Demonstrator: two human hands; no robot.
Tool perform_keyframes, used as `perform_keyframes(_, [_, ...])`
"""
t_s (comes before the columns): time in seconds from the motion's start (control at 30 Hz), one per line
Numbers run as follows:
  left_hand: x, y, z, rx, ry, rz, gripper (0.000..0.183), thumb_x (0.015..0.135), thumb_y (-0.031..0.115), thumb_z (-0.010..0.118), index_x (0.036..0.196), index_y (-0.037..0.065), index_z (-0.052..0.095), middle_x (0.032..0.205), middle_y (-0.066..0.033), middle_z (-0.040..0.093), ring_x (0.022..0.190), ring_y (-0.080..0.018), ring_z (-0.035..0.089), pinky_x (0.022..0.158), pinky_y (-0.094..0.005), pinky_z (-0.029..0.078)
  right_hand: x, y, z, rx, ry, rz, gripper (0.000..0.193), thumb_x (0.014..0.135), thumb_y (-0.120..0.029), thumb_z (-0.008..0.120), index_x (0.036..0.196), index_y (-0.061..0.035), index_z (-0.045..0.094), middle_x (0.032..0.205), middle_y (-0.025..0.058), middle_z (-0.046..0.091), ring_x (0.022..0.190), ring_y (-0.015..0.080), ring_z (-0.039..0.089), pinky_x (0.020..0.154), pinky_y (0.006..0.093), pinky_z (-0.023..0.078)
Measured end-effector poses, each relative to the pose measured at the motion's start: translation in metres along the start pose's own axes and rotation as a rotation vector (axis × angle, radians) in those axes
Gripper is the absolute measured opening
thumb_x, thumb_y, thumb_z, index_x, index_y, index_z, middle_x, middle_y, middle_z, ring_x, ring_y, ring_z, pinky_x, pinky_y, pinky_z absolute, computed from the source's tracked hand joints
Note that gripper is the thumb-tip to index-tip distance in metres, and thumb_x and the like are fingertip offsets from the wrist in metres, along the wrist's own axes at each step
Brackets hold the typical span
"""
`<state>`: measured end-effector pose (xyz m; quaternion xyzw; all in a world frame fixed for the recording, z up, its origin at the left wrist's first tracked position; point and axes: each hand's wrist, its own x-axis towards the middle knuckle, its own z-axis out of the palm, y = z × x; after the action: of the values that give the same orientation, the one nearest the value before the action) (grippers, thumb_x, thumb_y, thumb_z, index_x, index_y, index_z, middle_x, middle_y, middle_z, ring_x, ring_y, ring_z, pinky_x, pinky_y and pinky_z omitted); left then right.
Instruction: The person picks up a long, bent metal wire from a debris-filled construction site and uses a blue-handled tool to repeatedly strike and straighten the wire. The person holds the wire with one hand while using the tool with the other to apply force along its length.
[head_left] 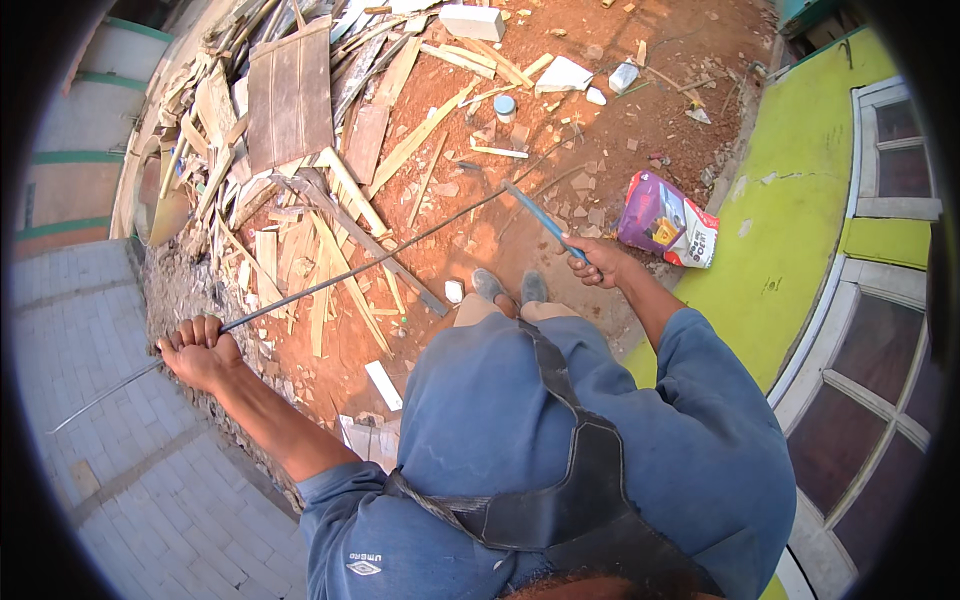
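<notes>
- Left hand (200, 352): fingers curled tight around a long thin metal rod (300, 293), out at the person's left.
- Rod: lies across the front of the body; one end projects past the left fist over grey paving (110, 420), the other side runs up and right over reddish soil (440, 170).
- Right hand (596, 263): clenched on the lower part of a blue bar (540, 214), held slanting up and left.
- Bar's far tip meets the rod ahead of the shoes (488, 284); whether it hooks the rod or only touches it, cannot tell.
- Purple-and-white bag (665, 220): on the ground just beyond the right hand, near the yellow-green wall (775, 215).
- Timber scraps (345, 190): heaped ahead and to the left, partly beneath the rod's line.
- Blue-lidded jar (505, 107): on the soil, farther ahead.
</notes>
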<state>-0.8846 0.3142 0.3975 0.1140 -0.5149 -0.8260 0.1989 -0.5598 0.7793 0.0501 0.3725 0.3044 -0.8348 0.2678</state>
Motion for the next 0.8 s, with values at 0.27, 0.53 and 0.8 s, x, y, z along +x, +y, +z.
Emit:
perform_keyframes(0.27, [0.021,-0.002,0.015,0.037,-0.041,0.017,0.043,0.113,0.037,0.044,0.076,0.017,0.034,0.062,0.0030,0.025,0.052,-0.0104,0.017,0.044,-0.0269,0.018,0.021,-0.008,0.063,0.025,0.134,0.043,0.039,0.108,-0.047,0.057,0.119,-0.0100,0.057,0.065,-0.0049,0.045,0.043,0.0039,0.033,0.036,0.0233,0.025])
perform_keyframes(0.53, [0.063,-0.009,0.044,0.001,-0.016,-0.062,0.048,0.112,0.039,0.048,0.073,0.016,0.034,0.063,0.0023,0.025,0.052,-0.0109,0.019,0.045,-0.0277,0.020,0.027,-0.039,0.070,0.366,-0.024,0.067,0.035,0.109,-0.046,0.056,0.118,-0.0120,0.058,0.065,-0.0050,0.049,0.046,0.0053,0.040,0.039,0.0222,0.034])
perform_keyframes(0.8, [0.046,-0.018,0.141,-0.101,-0.130,0.073,0.060,0.112,0.057,0.037,0.070,0.014,0.038,0.063,-0.0001,0.032,0.059,-0.0147,0.032,0.051,-0.0277,0.030,0.015,-0.095,0.048,0.435,-0.237,0.127,0.030,0.109,-0.045,0.056,0.105,-0.0153,0.056,0.061,-0.0064,0.044,0.043,0.0046,0.039,0.036,0.0217,0.032])
